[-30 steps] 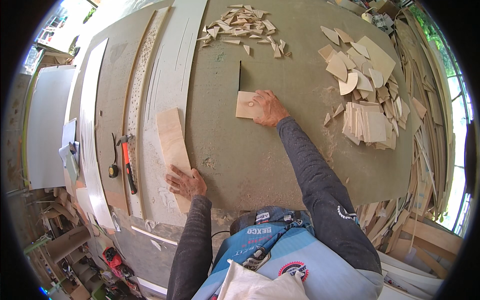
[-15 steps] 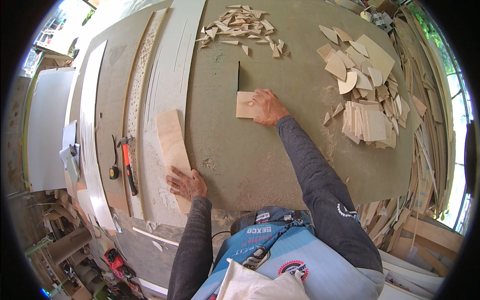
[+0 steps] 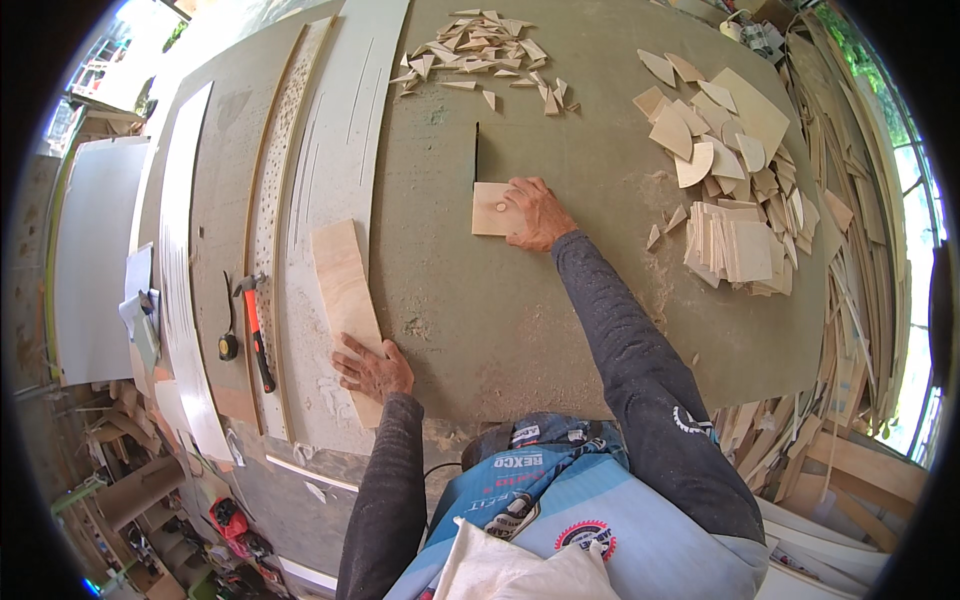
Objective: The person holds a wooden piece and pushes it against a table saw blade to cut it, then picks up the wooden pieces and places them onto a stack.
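My right hand grips the right side of a small square wooden piece, which has a small round peg or disc on its top. This piece lies flat at the near end of a narrow dark slit in the table. Palm down, my left hand rests with its fingers spread on a long, slightly curved thin wooden strip, whose near end shows below the hand.
Offcut slivers lie at the far side. Curved pieces and stacked thin pieces are at right. A hammer, a tape measure and a white panel lie left on the workbench.
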Available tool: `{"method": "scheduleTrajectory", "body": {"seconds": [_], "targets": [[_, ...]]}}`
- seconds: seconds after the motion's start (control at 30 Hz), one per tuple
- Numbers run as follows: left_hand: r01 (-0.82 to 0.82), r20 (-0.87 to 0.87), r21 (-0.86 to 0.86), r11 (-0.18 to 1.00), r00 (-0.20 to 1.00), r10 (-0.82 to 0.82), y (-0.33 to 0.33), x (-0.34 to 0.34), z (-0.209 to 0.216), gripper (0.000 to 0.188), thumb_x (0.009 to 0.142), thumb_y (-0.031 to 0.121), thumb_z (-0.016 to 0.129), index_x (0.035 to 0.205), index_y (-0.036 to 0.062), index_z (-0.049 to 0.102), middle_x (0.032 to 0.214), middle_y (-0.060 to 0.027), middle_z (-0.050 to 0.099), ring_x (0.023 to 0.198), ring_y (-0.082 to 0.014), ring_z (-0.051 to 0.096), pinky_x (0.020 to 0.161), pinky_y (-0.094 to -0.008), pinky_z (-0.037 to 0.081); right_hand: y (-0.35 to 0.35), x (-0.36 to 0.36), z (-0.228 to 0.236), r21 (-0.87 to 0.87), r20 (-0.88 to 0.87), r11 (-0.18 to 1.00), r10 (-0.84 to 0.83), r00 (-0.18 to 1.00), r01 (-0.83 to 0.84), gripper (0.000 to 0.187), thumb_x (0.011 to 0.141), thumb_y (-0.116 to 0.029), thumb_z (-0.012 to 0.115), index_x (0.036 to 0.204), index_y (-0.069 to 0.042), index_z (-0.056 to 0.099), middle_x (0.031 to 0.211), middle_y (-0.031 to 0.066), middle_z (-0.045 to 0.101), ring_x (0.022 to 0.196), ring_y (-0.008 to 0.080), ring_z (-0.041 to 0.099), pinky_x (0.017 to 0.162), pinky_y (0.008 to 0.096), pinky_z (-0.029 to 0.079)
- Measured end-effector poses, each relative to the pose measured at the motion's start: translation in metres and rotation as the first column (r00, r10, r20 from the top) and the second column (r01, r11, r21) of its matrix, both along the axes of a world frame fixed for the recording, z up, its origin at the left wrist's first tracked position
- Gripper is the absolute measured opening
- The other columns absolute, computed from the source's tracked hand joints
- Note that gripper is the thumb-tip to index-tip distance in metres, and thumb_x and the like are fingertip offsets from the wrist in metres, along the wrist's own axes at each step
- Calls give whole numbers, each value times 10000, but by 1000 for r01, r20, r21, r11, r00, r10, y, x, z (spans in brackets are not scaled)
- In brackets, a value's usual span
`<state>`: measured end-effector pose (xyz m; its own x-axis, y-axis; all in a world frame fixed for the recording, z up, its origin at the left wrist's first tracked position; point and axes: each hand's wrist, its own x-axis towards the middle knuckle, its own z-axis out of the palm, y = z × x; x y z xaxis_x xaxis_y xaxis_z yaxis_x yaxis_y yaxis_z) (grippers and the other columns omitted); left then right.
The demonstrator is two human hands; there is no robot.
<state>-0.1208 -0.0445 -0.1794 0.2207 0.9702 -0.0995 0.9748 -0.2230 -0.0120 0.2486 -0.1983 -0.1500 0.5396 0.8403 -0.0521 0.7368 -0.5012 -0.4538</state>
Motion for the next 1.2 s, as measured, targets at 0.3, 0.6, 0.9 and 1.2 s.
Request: {"method": "scheduleTrajectory", "body": {"seconds": [0.3,0.6,0.9,1.2], "targets": [[1,-8,1,1000,1000,-1,0,1,2,960,942,464,627,1663,135,85,1646,-314,147,1562,-430,113,1215,-636,140,0,2,-4,25,4,1000,-4,1000,4,800,623,-310,864,1315,5,618,1462,192,507,1372,374,436,1187,463,395],[2,-17,9,1000,1000,-2,0,0,0,957,946,464,616,1664,135,77,1645,-313,151,1561,-430,115,1223,-627,129,2,3,-6,14,7,1000,-14,1000,14,805,627,-314,870,1317,12,615,1470,196,502,1375,379,432,1193,463,395],[2,-15,3,1000,1000,-2,-1,2,4,941,947,455,607,1664,137,88,1641,-317,154,1558,-434,123,1221,-630,129,3,4,-7,23,4,1000,-20,1000,19,788,625,-309,864,1305,7,621,1458,188,511,1361,375,443,1184,466,401],[-1,-13,-8,1000,1000,0,-2,3,8,938,950,457,613,1662,141,91,1649,-315,140,1564,-427,114,1225,-625,120,3,6,-10,55,23,998,-23,999,22,761,629,-308,858,1295,-16,632,1450,169,513,1348,366,448,1175,455,409]]}}
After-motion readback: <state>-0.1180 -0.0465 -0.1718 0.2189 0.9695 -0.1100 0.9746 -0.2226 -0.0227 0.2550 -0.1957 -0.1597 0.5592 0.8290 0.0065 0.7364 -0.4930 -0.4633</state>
